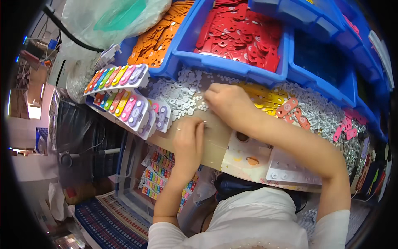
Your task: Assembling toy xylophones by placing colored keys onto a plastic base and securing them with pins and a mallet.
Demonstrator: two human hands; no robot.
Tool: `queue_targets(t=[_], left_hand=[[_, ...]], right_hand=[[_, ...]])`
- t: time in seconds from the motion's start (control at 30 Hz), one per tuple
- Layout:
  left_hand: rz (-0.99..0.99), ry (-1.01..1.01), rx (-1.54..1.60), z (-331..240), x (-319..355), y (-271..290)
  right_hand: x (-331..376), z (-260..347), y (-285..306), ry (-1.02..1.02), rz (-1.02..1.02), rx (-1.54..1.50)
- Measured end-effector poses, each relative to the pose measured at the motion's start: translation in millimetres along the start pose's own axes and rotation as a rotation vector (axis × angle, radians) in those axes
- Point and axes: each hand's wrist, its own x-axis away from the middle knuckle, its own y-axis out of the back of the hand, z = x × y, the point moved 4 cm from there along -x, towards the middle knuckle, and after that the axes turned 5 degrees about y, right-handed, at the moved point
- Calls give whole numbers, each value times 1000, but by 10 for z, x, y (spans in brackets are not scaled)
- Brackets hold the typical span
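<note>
- Upper left: a clear plastic bag (153, 16) with green showing through, near a stack of toy xylophones (118, 93). White frames, bars in many colours; the stack sat at the left end of the worktable (215, 145).
- Below table level: more finished-looking multicoloured sets (159, 189), laid in rows, partly hidden by the left forearm.
- Behind the stack's right side: orange bars (159, 43), heaped in a blue bin.
- Left of centre: loose white pieces (182, 97), small and round, spread over the tabletop in front of the bins and reaching toward both hands.
- Left hand (187, 139): just in front of that spread, fingers drawn together, a small pale piece (205, 122) pinched at the fingertips.
- Right hand (232, 101): further in, fingers curled, tips down at the right edge of the white spread. Could not tell whether they gripped anything.
- Behind the right hand: red bars (240, 37), filling much of a second blue bin (232, 68).
- Just right of the right hand: yellow bars (265, 97), flat on the table; coral bars (288, 108) beside them, near the forearm.
- Nearer the body: a white plastic base (286, 172), lying at the table's front edge.
- Further right: silver screws (319, 118) in a broad heap, pink bars (346, 129) at its far side.
</note>
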Motion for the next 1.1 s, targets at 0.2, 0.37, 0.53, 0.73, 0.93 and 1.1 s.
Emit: queue_targets(t=[0.2, 0.37, 0.53, 0.73, 0.93, 1.1], left_hand=[[-86, -200, -83, -175, 35, -64], [107, -281, 140, -606, 268, -204], [269, -530, 285, -1081, 567, -588], [420, -825, 58, -1385, 833, -877], [482, -806, 112, -1359, 829, -903], [405, -974, -48, -1354, 906, -885]], right_hand=[[714, 158, 924, -224, -161, -149], [1772, 284, 1529, -688, -112, -152], [2320, 516, 1650, -836, -73, 9], [2337, 721, 1436, -653, 49, -104], [2409, 689, 1382, -723, -81, -148], [2476, 727, 1387, -648, -68, -143]])
